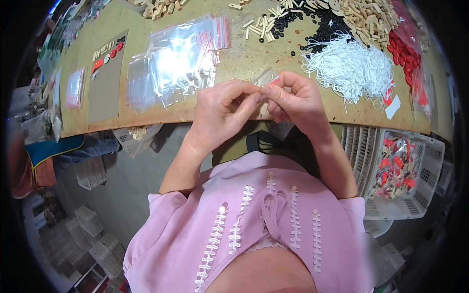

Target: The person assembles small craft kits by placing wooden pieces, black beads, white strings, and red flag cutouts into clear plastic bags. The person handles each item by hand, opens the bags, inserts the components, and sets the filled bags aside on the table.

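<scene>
At the table's front edge, my left hand (220, 113) and my right hand (299, 100) meet with fingertips pinched together. Between them is a small transparent plastic bag (264, 76) with a reddish strip along its edge. Fingers cover most of it, so I cannot tell whether anything is inside. Left of my hands lies a spread of transparent bags with red edges (183, 63). A tangled heap of white strings (349, 68) sits to the right of my right hand.
Wooden pieces (371, 19), black rings (322, 29) and red pieces (401, 56) are heaped at the far right. A brown board (105, 93) bearing sample parts lies at left. Below the table's right side, a white basket (405, 207) holds packed bags.
</scene>
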`<move>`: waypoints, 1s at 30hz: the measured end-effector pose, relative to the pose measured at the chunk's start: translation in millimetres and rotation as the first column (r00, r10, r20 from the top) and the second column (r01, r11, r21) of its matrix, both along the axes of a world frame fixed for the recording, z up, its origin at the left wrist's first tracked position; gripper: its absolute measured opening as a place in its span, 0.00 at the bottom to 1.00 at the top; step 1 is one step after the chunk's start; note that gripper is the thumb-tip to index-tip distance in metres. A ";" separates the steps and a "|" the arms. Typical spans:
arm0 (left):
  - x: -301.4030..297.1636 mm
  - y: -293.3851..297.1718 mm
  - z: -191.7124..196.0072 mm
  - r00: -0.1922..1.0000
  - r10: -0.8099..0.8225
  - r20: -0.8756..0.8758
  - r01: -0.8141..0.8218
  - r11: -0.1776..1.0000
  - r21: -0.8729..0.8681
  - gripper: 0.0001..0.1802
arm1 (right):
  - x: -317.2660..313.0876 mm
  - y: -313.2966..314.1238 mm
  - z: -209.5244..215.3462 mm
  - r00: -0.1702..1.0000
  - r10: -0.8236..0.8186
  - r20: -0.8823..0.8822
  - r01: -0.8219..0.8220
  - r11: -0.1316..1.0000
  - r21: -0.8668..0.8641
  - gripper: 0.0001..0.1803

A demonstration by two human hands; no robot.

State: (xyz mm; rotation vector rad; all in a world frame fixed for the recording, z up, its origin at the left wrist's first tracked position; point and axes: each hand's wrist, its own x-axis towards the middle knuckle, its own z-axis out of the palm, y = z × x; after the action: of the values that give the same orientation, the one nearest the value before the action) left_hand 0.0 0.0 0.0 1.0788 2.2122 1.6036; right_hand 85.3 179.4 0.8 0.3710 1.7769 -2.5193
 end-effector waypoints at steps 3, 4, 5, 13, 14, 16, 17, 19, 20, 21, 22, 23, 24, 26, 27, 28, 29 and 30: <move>-1.6 0.9 -1.8 0.996 0.092 -0.012 -0.093 0.993 -0.077 0.02 | 2.1 -1.7 0.2 0.998 0.049 0.040 -0.053 0.994 0.095 0.10; -6.6 2.2 -7.8 0.989 0.139 -0.047 -0.142 0.987 -0.077 0.02 | 4.2 -5.0 0.6 0.996 0.051 0.072 -0.061 0.989 0.135 0.10; -9.0 3.7 -10.7 0.979 0.186 -0.083 -0.192 0.978 -0.076 0.02 | 6.1 -6.4 1.0 0.993 0.053 0.102 -0.070 0.982 0.174 0.10; -9.7 -2.1 8.3 0.820 -0.186 -0.541 0.139 0.982 -0.128 0.06 | 6.8 10.6 -1.4 0.993 0.005 0.117 -0.011 0.999 0.053 0.14; -13.9 -4.6 5.7 0.807 -0.183 -0.562 0.137 0.983 -0.123 0.08 | 4.5 14.8 -4.8 0.990 0.050 0.133 -0.054 0.998 0.025 0.10; -17.5 -10.3 2.5 0.795 -0.195 -0.574 0.144 0.981 -0.133 0.09 | 3.3 2.1 -0.2 0.966 -0.113 -0.232 0.229 0.788 0.571 0.05; -18.9 -15.8 4.4 0.792 -0.205 -0.575 0.141 0.978 -0.154 0.09 | 2.0 -4.3 3.9 0.898 -0.110 -0.427 0.411 0.558 0.721 0.06; -24.4 -22.7 12.1 0.791 -0.226 -0.569 0.157 0.973 -0.168 0.09 | -2.9 -5.4 28.8 0.814 0.176 -0.554 0.439 0.439 0.784 0.10; -27.6 -24.4 19.8 0.788 -0.242 -0.566 0.178 0.970 -0.166 0.09 | -5.5 -4.1 39.0 0.786 0.305 -0.538 0.409 0.396 0.822 0.10; -29.8 -27.6 26.6 0.786 -0.258 -0.562 0.199 0.966 -0.164 0.09 | -7.1 -3.2 43.6 0.748 0.427 -0.507 0.383 0.346 0.857 0.10; -34.7 -33.7 32.2 0.795 -0.310 -0.521 0.228 0.949 -0.216 0.07 | -9.9 7.1 33.6 0.793 0.466 -0.393 0.313 0.242 0.918 0.11; -40.2 -37.0 38.2 0.828 -0.327 -0.455 0.254 0.943 -0.215 0.06 | -13.6 13.8 33.7 0.780 0.493 -0.385 0.264 0.298 0.917 0.09; -46.3 -38.2 43.7 0.857 -0.341 -0.386 0.279 0.937 -0.208 0.06 | -17.7 20.4 35.9 0.767 0.521 -0.374 0.210 0.348 0.914 0.08; -64.1 -40.9 50.2 0.946 -0.300 -0.120 0.279 0.946 -0.168 0.07 | -27.7 27.7 41.3 0.761 0.546 -0.351 0.138 0.393 0.909 0.06; -78.2 -40.6 55.5 0.980 -0.167 -0.106 0.147 0.974 -0.173 0.08 | -33.3 28.9 44.5 0.769 0.541 -0.340 0.123 0.397 0.909 0.05; -100.8 -37.0 58.2 0.949 -0.031 -0.315 -0.040 0.975 -0.217 0.10 | -39.3 29.4 47.3 0.777 0.537 -0.329 0.108 0.401 0.910 0.04; -135.5 -39.0 40.0 0.940 0.135 -0.313 -0.192 0.968 -0.159 0.11 | -46.4 29.0 50.4 0.774 0.540 -0.331 0.085 0.430 0.899 0.05; -164.9 -34.4 36.4 0.919 0.223 -0.325 -0.277 0.952 -0.130 0.12 | -55.3 29.1 51.7 0.774 0.539 -0.331 0.061 0.457 0.887 0.06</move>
State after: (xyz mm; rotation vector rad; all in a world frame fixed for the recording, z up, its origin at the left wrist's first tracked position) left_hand -164.9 -34.4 36.4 1.0944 2.7375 1.3703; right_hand 30.0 208.6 52.5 -0.7533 2.9640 -1.3249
